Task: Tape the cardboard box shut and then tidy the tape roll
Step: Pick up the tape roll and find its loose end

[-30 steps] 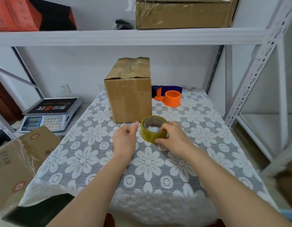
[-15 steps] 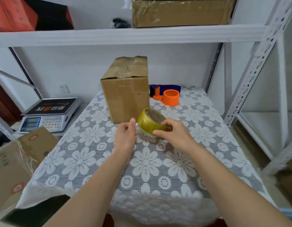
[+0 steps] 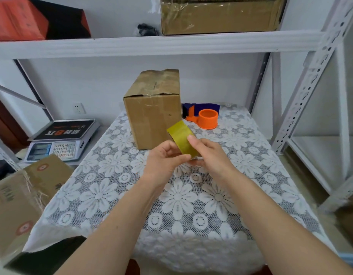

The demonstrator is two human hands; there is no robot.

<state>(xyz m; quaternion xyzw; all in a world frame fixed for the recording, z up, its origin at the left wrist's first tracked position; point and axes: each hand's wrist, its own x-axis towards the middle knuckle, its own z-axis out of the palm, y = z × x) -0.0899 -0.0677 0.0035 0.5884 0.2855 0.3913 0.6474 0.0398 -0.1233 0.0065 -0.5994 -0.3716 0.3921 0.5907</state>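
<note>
A brown cardboard box [image 3: 154, 114] stands upright at the back of the table, its top flaps folded down and creased. In front of it, lifted off the table, is a yellow-green tape roll [image 3: 181, 137], tilted on edge. My right hand [image 3: 209, 153] grips the roll from the right, thumb on its outer band. My left hand [image 3: 163, 161] pinches the roll's lower left edge with thumb and fingers. The roll's core is hidden from me.
The table carries a white floral lace cloth [image 3: 191, 195]. An orange tape dispenser [image 3: 205, 119] sits right of the box. A weighing scale [image 3: 62, 139] and a cardboard carton [image 3: 19, 197] lie to the left. Metal shelf uprights [image 3: 302, 96] stand right; a shelf [image 3: 151, 44] runs overhead.
The tape roll has been lifted off the table and turned on edge by my right hand. My left hand, open beside it before, has closed onto the roll.
</note>
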